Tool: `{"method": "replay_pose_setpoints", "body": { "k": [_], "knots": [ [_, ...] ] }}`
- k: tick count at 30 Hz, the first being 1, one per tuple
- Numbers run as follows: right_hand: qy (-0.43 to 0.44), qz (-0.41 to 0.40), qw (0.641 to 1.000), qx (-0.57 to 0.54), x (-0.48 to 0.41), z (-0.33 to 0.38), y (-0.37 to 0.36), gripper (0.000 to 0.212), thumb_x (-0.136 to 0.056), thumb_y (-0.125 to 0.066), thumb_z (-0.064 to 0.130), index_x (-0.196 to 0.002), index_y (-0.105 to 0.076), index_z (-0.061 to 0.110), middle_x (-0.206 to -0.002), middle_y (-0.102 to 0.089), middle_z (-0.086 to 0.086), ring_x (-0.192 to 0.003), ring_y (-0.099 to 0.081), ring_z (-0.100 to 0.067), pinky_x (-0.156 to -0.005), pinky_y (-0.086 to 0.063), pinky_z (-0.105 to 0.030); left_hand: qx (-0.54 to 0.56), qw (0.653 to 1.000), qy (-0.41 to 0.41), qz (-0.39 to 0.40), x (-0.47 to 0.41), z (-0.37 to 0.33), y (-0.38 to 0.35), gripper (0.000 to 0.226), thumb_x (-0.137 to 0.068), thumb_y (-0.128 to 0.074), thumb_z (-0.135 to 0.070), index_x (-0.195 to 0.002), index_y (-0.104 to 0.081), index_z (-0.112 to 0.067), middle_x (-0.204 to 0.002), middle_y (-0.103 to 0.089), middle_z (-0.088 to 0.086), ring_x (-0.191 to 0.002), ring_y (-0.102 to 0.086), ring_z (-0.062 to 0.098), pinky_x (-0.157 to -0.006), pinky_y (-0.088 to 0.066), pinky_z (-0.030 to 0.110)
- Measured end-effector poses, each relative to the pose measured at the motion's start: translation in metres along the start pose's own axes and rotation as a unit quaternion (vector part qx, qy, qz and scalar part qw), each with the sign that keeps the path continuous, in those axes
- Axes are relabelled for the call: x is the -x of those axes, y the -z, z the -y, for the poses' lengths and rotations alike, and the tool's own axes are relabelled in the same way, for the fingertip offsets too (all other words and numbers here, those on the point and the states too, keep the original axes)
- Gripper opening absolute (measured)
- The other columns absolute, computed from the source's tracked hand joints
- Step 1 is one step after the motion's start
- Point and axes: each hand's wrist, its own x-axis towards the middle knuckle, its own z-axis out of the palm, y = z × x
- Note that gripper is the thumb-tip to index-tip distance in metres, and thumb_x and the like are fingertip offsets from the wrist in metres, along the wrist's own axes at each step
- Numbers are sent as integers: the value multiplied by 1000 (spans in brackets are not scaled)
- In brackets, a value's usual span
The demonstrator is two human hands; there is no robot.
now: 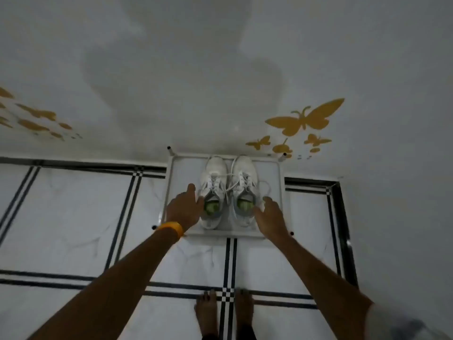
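A pair of white shoes [241, 177] sits between the hands, on top of a small white shelf [225, 233] by the wall. The left hand [183, 209], with an orange band [171, 228] on its wrist, is open beside one shoe. The right hand [269, 214] is open beside the other. Neither grips a shoe, and I cannot tell if the fingers touch. A loose lace [266, 186] loops just past the right hand. If the hands lift unevenly, I think the lace could snag, or one shoe could tumble off. No words or brand marks can be read.
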Motion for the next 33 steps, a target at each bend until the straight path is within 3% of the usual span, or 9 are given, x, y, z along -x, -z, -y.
{"method": "replay_pose_setpoints", "body": {
  "k": [6,9,13,21,26,33],
  "knots": [
    [-44,-22,998,39,-108,-57,-76,45,-90,-53,25,-128,-45,3,-121,-54,-25,-106,-57,-41,-88,-52,-47,77,988,114,69,-77,45,-116,52,-86,-48,-42,-130,-39,-16,-104,-68,23,-88,-66,44,-84,-56,45],
    [-48,-19,999,13,-133,-79,-96,50,-79,-46,30,-122,-47,6,-113,-60,-22,-100,-60,-40,-86,-53,-52,94,987,128,40,-95,54,-149,60,-78,-44,-36,-134,-40,-16,-105,-66,23,-94,-62,45,-87,-53,45],
    [-51,-25,998,20,-142,-90,-100,33,-84,-45,12,-116,-51,5,-108,-63,-20,-96,-61,-37,-84,-54,-48,123,984,131,1,-95,61,-161,41,-83,-45,-20,-123,-51,-17,-101,-67,20,-93,-61,43,-88,-52,46],
    [-51,-41,998,9,-70,-82,-93,26,-90,-45,7,-114,-54,2,-110,-60,-21,-101,-60,-38,-84,-52,-45,171,978,111,-54,-32,27,-144,35,-94,-44,-11,-127,-55,-13,-103,-71,15,-95,-66,36,-94,-52,45],
    [-19,-64,998,22,3,-89,-78,29,-93,-46,5,-121,-51,4,-116,-54,-19,-103,-58,-36,-75,-42,-32,188,976,85,-75,44,22,-134,41,-96,-45,-11,-136,-48,-15,-100,-71,12,-81,-63,24,-89,-56,46],
    [19,-125,992,2,105,-135,-103,40,-92,-48,4,-131,-47,7,-120,-52,-15,-105,-56,-32,-81,-45,-34,186,978,54,-81,138,55,-157,45,-96,-44,-9,-140,-43,-17,-95,-71,10,-72,-60,19,-76,-53,32]
  ]
}}
